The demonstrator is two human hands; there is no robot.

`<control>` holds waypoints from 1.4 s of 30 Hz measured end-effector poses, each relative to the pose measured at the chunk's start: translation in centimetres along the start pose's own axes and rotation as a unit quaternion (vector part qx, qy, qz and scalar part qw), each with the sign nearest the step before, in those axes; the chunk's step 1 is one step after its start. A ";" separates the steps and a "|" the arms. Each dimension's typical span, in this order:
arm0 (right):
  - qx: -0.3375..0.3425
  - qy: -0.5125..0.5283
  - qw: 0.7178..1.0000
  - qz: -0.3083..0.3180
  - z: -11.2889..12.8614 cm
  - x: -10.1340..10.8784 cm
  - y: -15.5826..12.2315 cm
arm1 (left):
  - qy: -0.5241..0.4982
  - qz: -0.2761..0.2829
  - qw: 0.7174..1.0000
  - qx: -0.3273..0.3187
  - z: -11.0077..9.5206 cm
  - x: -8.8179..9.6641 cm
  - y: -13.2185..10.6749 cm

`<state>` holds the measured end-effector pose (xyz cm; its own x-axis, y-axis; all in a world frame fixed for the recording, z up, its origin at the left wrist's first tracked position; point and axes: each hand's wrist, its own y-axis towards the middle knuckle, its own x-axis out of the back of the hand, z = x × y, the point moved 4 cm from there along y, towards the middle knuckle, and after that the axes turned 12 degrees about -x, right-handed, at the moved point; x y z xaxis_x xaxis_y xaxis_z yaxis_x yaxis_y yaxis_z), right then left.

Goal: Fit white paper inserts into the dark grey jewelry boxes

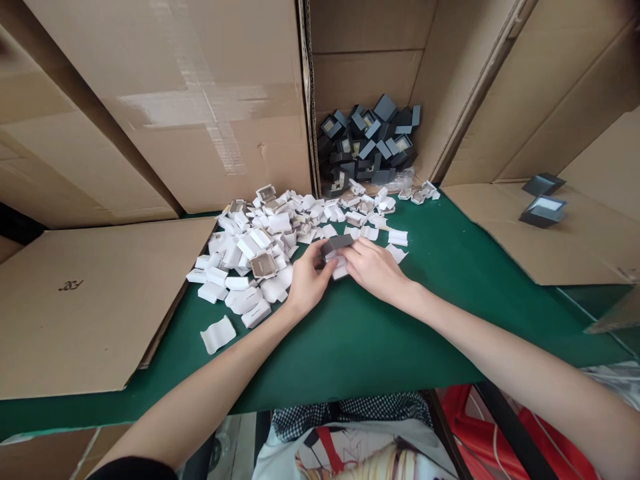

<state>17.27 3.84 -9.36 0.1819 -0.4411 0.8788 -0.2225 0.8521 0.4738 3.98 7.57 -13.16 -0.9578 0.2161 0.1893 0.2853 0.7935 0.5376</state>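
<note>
Between my two hands is a small dark grey box (pixel 336 245), tilted up above the green table (pixel 360 340). My left hand (pixel 309 277) wraps its thumb and fingers round the box's left side. From the right, my right hand (pixel 374 267) has its fingers closed at the box's right edge, close to a white piece (pixel 340 268) just under it. Whether that white piece sits in the box or apart from it, I cannot tell. A heap of small white paper pieces and trays (pixel 250 250) spreads behind and left of my hands.
A pile of dark boxes (pixel 373 143) fills an upright cardboard carton (pixel 370 27) at the back. Two more dark boxes (pixel 543 210) lie on a cardboard flap (pixel 525 243) at the right. Another flap (pixel 100 307) covers the table's left side. Tall carton walls (pixel 240 87) stand behind.
</note>
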 end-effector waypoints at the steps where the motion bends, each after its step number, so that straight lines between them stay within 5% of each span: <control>1: 0.000 0.002 1.000 0.005 0.0 0.0 0.1 | -0.004 0.001 1.000 0.004 0.0 0.0 0.0; 7: 0.008 0.046 0.999 -0.002 -0.6 -0.1 -0.2 | -0.026 0.000 1.000 0.012 0.4 0.0 0.2; 16: 0.011 0.220 0.968 -0.119 -1.3 2.0 -0.6 | -0.184 -0.016 0.981 0.059 -0.8 0.2 0.6; 28: -0.004 0.280 0.958 -0.070 -1.3 1.0 -0.7 | -0.193 -0.076 0.974 0.087 -0.8 1.1 0.6; 42: 0.053 0.279 0.958 -0.048 -0.3 0.9 -1.1 | -0.282 -0.042 0.938 0.195 -1.8 1.2 0.8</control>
<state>17.99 2.56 -9.14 0.6827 -0.2710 0.6785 -0.2704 0.7690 0.5792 3.09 7.39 -11.01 -0.8730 0.3234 -0.3651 0.2795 0.9451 0.1691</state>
